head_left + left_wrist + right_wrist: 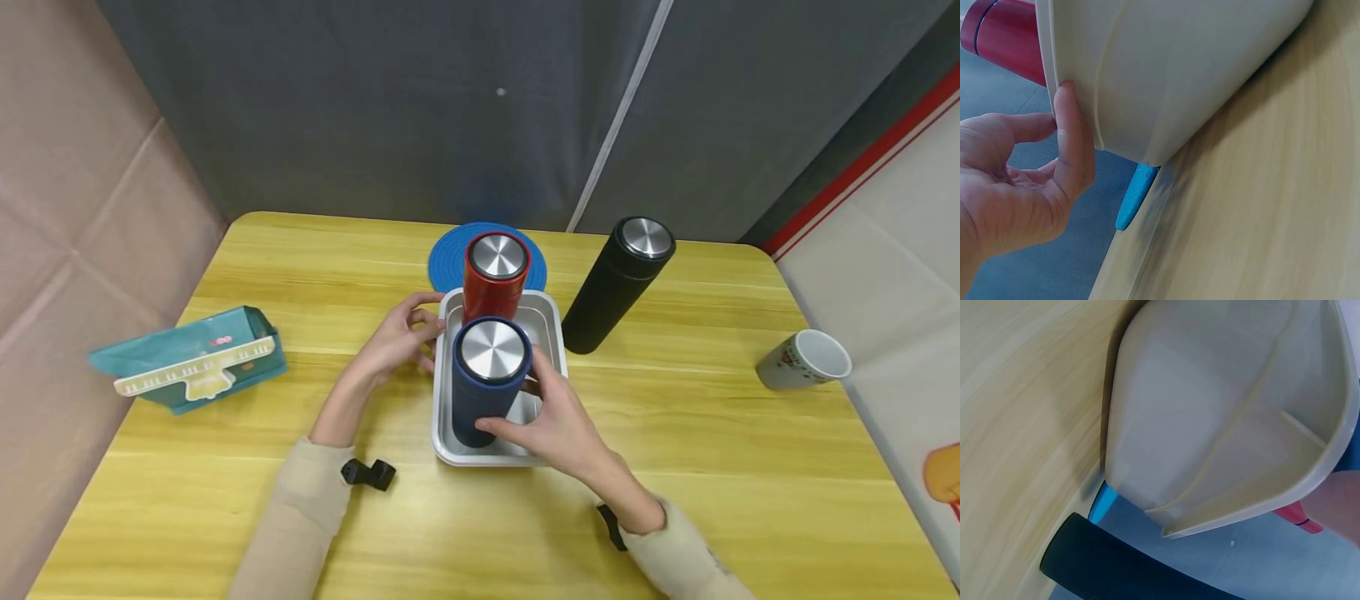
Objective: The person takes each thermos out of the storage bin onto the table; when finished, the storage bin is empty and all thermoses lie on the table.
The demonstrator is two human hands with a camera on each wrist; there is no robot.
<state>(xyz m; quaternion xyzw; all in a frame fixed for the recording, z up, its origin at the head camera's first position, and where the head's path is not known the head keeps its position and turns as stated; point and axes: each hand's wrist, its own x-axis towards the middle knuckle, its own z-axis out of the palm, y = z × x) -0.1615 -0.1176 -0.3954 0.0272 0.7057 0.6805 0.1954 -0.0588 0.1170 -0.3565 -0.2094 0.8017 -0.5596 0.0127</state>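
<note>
A deep pale grey plastic bin (553, 333) sits on the table, with a red thermos (491, 292) and a navy blue thermos (480, 408) upright in it. My right hand (570, 433) grips the navy thermos from the right, thumb across its near side and fingers behind. At the bin's left rim, my left hand (397, 337) holds the edge. The left wrist view shows a fingertip of that hand (1035, 187) on the outer wall and another at the rim. The right wrist view shows the bin's outer wall (1179, 412) and only a little of the right hand (1338, 503).
Right of the bin stands a tall black thermos (615, 292). A blue round mat (446, 258) lies behind the bin. Toward the right edge is a white printed cup (798, 362). On the left lies a teal bag (202, 354) with a cream clip-like strip. A grey partition (390, 117) rises behind.
</note>
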